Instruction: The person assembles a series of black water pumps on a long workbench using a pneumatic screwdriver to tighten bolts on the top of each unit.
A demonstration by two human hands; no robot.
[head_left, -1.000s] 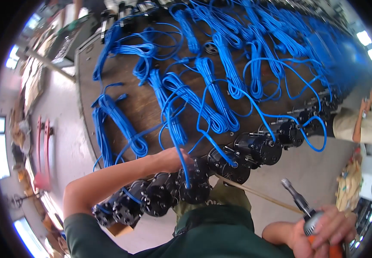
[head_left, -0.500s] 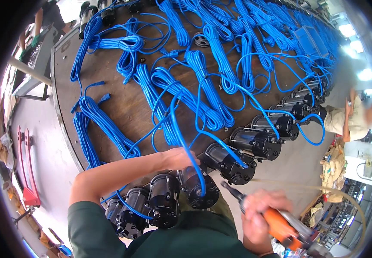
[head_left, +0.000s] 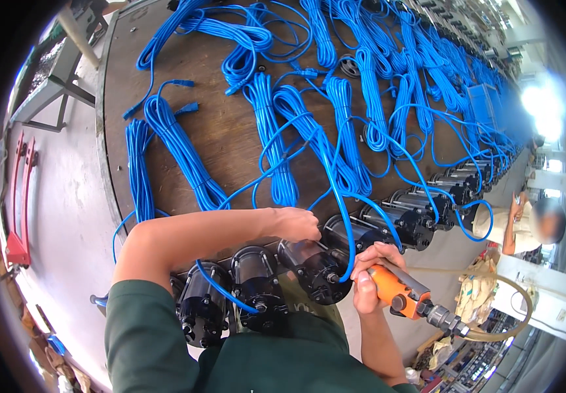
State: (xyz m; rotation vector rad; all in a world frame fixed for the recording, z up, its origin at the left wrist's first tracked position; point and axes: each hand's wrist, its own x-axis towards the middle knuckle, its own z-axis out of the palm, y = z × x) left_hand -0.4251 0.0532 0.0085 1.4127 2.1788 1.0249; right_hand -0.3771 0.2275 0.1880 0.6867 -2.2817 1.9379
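My left hand (head_left: 299, 224) is curled over the far end of a black cylindrical motor (head_left: 310, 265), its fingertips hidden. From the motor's near end a blue cable (head_left: 351, 245) loops up toward the table. An orange air-powered driver (head_left: 397, 292) sits in the grip of my right hand (head_left: 371, 278), its front end at the motor's right side. That tip is hidden behind my fingers. A tan air hose (head_left: 522, 301) curves from the driver's rear fitting. Right beside the held motor stands another black motor (head_left: 355, 232).
Several coiled blue cables (head_left: 184, 154) cover the brown wooden table (head_left: 217, 124). Black motors line its near edge, including one at left (head_left: 256, 281). A person (head_left: 531, 219) stands at the right. Red forks (head_left: 18, 245) lie on the floor at left.
My right hand has brought the driver leftward and up to the motor. My left hand stays at the motor's far end. The whole view has shifted.
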